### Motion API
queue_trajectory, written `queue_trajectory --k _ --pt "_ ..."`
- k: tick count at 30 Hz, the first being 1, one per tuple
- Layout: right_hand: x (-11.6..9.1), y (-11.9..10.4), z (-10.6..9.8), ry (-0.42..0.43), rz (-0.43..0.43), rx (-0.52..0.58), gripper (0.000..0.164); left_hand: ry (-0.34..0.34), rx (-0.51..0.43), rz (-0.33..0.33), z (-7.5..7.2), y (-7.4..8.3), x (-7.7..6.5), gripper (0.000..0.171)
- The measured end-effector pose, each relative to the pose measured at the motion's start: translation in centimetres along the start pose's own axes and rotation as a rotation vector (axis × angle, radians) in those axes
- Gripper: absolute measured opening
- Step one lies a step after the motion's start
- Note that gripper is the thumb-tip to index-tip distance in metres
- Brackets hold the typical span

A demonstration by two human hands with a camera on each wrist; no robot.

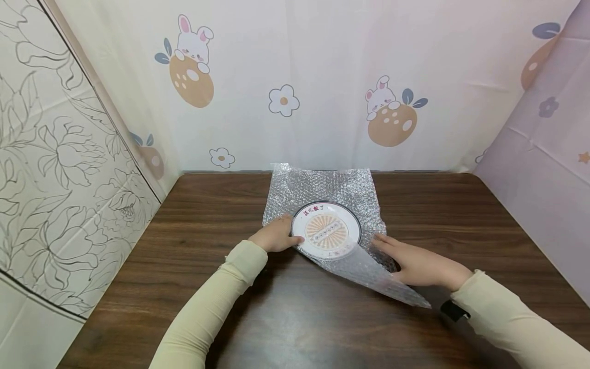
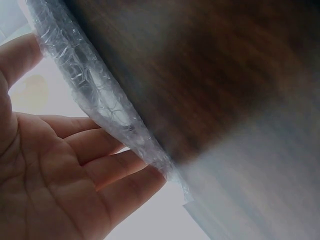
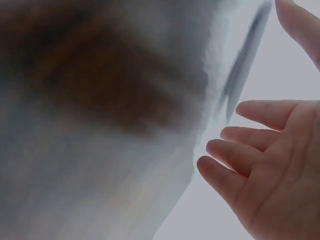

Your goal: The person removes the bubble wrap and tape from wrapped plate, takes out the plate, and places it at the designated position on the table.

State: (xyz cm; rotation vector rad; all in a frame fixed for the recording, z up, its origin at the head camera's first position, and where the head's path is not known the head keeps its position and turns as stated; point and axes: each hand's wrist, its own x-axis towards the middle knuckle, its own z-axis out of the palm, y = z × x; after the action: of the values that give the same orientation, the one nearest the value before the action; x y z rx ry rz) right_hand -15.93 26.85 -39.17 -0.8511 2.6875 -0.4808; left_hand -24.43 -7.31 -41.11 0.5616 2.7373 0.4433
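A round white plate (image 1: 324,225) with a dark rim, a sunburst centre and red characters lies on a sheet of bubble wrap (image 1: 322,184). One wrap corner (image 1: 392,282) is folded up over the plate's near right edge and points toward the lower right. My left hand (image 1: 275,234) rests at the plate's left edge, its thumb over the rim. In the left wrist view its fingertips (image 2: 150,167) touch the wrap edge. Beside the folded corner is my right hand (image 1: 417,264), with straight, spread fingers. The right wrist view shows its fingertips (image 3: 212,170) near the wrap edge, apparently holding nothing.
The plate and wrap lie on a dark wooden table (image 1: 207,205). A pale curtain (image 1: 322,41) with rabbits and flowers hangs behind it, and a panel with flower line drawings (image 1: 64,148) stands at the left.
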Motion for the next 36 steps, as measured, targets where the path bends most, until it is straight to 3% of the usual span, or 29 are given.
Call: queue_trajectory --k 15,26,36 --pt "3.1 2.0 -1.4 0.153 0.058 0.070 0.094 0.003 0.002 0.012 0.1 0.0 0.1 0.079" --pt "6.0 3.2 -1.1 0.041 0.084 0.078 0.100 0.003 0.017 0.000 0.1 0.1 0.0 0.080" --pt "7.3 3.1 -1.1 -0.089 0.086 -0.006 0.094 0.009 0.011 0.009 0.2 -0.1 0.1 0.080"
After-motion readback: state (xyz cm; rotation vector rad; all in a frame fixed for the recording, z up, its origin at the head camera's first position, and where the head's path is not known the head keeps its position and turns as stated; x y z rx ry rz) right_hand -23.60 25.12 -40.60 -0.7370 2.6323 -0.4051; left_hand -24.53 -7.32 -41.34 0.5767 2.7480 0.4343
